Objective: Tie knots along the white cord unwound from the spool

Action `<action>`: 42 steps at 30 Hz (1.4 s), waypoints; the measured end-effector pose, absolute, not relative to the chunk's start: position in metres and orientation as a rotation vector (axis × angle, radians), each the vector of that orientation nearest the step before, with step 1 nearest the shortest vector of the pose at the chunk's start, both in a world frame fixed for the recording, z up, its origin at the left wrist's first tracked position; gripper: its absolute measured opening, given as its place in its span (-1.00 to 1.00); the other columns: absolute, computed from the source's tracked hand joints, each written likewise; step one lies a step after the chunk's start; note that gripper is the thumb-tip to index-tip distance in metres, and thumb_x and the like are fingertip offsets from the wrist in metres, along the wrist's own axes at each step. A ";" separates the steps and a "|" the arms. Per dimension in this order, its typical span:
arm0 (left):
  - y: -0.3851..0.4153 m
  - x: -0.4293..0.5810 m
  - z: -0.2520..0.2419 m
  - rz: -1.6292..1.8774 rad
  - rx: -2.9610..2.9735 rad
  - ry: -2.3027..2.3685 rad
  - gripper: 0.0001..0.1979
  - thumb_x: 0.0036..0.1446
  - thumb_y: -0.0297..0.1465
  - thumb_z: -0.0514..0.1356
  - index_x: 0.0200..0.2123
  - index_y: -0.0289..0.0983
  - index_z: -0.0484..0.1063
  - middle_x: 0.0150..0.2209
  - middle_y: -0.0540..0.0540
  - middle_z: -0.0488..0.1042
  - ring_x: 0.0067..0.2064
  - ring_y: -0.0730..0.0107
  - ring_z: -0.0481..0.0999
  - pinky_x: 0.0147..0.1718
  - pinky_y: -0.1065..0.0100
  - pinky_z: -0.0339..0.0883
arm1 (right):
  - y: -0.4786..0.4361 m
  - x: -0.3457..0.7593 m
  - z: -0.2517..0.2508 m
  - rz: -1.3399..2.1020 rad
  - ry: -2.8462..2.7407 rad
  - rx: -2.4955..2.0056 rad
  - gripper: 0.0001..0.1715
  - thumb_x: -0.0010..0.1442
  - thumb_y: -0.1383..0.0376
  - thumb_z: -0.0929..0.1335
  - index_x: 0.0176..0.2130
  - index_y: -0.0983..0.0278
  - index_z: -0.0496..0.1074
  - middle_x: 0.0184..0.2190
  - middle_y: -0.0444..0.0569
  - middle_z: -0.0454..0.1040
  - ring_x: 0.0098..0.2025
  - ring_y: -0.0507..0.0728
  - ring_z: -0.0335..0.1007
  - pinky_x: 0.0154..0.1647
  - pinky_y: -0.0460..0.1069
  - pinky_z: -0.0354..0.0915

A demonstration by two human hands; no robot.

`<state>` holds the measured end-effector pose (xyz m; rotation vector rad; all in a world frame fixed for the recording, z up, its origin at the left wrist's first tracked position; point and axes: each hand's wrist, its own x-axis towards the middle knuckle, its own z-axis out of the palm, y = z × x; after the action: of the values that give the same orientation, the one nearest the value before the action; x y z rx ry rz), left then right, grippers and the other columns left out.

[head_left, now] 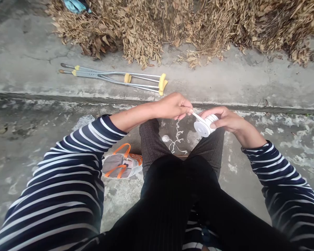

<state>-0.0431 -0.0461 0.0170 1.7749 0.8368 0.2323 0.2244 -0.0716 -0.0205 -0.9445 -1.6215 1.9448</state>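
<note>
Above my knees my right hand [223,120] is closed around a round white spool [202,127], whose flat end with a central hub faces me. A narrow white strip [198,116] runs from the spool to my left hand [176,106]. The fingertips of that hand pinch the strip's end, and its other fingers are curled. Below the two hands, between my legs, hangs or lies a knotted white cord [176,137]; I cannot tell which. Beside the cord is a small white ball of string [165,138].
A pair of metal crutches [107,76] with yellow pads lies on the raised concrete ledge [225,83]. Dry brown leaves [146,31] heap up behind it. A white bag with orange handles [131,164] stands by my left leg. Clear plastic [83,122] lies further left.
</note>
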 end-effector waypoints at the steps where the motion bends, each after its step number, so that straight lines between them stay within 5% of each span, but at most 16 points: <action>1: -0.046 -0.041 0.015 0.254 1.741 0.846 -0.76 0.29 -0.42 0.23 -0.44 -0.35 0.53 -0.56 -0.03 0.47 -0.55 0.61 0.37 -0.44 0.48 0.23 | -0.072 0.224 -0.022 1.958 -1.596 -0.947 -0.58 -0.10 0.24 0.63 -0.17 0.14 0.69 -0.20 -0.11 0.65 -0.16 0.11 0.52 -0.03 0.04 0.43; 27: -0.047 -0.053 -0.011 0.305 1.267 0.708 -0.85 0.12 -0.37 0.42 -0.25 -0.34 0.67 -0.57 -0.02 0.48 -0.57 0.60 0.37 -0.51 0.49 0.25 | -0.088 0.212 -0.048 2.234 -1.199 -0.830 -0.32 -0.09 0.25 0.61 0.08 0.14 0.63 -0.11 -0.03 0.63 -0.23 0.05 0.48 -0.24 -0.09 0.45; 35: -0.052 -0.054 -0.017 0.319 1.164 0.664 -0.81 0.15 -0.34 0.40 -0.19 -0.31 0.66 -0.69 0.05 0.38 -0.67 0.60 0.26 -0.59 0.50 0.18 | -0.087 0.208 -0.048 2.262 -1.211 -0.767 -0.38 -0.05 0.26 0.61 0.05 0.08 0.64 -0.20 -0.11 0.65 -0.30 -0.01 0.47 -0.27 -0.15 0.40; 42: -0.055 -0.052 -0.013 0.376 1.140 0.670 -0.84 0.15 -0.34 0.38 -0.32 -0.36 0.61 -0.48 -0.08 0.56 -0.50 0.53 0.50 -0.48 0.47 0.34 | -0.085 0.211 -0.051 2.169 -1.307 -0.828 -0.36 -0.05 0.23 0.63 0.07 0.13 0.63 -0.15 -0.06 0.66 -0.19 0.08 0.53 -0.06 0.01 0.44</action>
<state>-0.0519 -0.0552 -0.0127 1.1398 0.6700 0.3761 0.2113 -0.0853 -0.0509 -0.8283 -1.3075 2.1693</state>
